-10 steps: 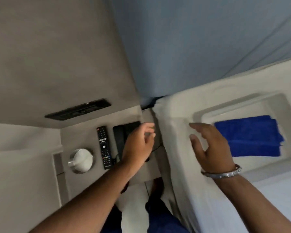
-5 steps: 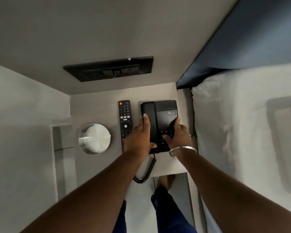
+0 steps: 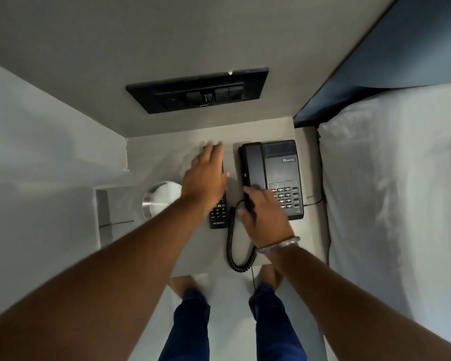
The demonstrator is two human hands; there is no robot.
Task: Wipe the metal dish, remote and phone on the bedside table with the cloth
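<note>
- Left hand (image 3: 206, 175) is out flat in the middle of the frame, fingers straight and spread, lying over the top half of the remote (image 3: 218, 212); only the remote's lower end with the coloured buttons peeks out below the wrist.
- Right hand (image 3: 264, 217) sits at the lower left corner of the phone (image 3: 274, 178), fingers loosely curved on the handset's lower end. I can't tell whether it truly grips, because it's blurred.
- Metal dish (image 3: 158, 201) sits left of the remote, partly hidden by the left forearm.
- No cloth in sight, folks! Neither hand carries one.
- My read: this looks like shifting things about on the bedside table (image 3: 167, 157), not wiping, so all three items seem to be waiting on their wipe.
- Next move calls for the cloth to come into a hand, then a pass over one of the items, with the other hand steadying it.
- In the way: the coiled cord (image 3: 232, 246) loops off the front edge of the table just below the remote, easy to snag.
- Around: a black switch panel (image 3: 197, 91) on the wall at upper centre, white bedding (image 3: 391, 191) down the right side.
</note>
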